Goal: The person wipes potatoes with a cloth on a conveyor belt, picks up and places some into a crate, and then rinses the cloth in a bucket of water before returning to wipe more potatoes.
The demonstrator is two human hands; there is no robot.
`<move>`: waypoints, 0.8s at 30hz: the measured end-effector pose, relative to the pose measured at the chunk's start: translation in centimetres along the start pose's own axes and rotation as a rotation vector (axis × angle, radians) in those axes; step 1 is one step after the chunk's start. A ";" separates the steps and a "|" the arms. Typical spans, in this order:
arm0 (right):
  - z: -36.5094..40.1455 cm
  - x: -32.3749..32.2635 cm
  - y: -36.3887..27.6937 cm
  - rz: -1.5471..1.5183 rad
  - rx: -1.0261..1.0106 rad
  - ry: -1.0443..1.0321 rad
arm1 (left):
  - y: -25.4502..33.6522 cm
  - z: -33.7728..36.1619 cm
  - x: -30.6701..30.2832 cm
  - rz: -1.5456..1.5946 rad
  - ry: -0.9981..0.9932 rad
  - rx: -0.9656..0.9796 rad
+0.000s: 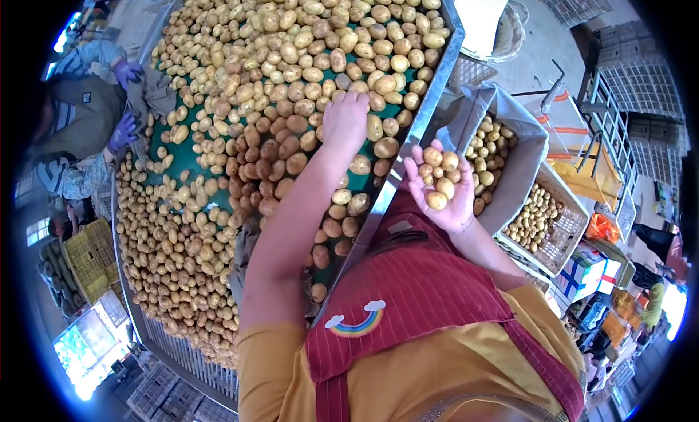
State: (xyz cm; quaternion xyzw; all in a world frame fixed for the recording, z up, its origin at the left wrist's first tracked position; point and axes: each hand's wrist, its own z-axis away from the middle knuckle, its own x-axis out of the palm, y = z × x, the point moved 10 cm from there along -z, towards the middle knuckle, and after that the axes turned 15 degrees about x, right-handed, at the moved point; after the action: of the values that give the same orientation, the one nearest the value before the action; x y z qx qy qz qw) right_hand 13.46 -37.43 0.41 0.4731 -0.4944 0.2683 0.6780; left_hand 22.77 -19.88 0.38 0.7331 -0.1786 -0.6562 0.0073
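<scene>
"Reaching over the green table [186, 156], that left hand [346, 120] is knuckles-up among the potatoes [289, 54], isn't it?"

"Yes, they lie all round it, some just beyond the fingertips, others beside the wrist. The fingers bend downward."

"Does it have one in its grip?"

"I can't tell from here; the back of the hand hides whatever is under it."

"And the right hand [443, 189]?"

"Palm up and cupped, curled about halfway, holding a handful of small potatoes [432, 157] with the fingers curved round them. It's just outside the table's metal rim [442, 80], beside the bin with the grey liner [502, 212]."

"More potatoes in that bin?"

"Plenty, to the right of the hand, and the pale crate [571, 240] next to it has some too."

"Who's over there?"

"Another person, in purple gloves [125, 71], at the table's left side, well apart from these two hands."
</scene>
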 end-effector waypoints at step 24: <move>0.5 0.1 -0.8 0.132 -0.081 0.107 | 7.3 7.8 0.4 0.183 -0.035 0.070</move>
State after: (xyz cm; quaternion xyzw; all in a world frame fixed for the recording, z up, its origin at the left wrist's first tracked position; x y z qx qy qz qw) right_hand 13.99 -38.23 0.23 0.3967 -0.4979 0.3173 0.7029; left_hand 13.39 -25.07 0.67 0.7017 -0.2680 -0.6590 0.0384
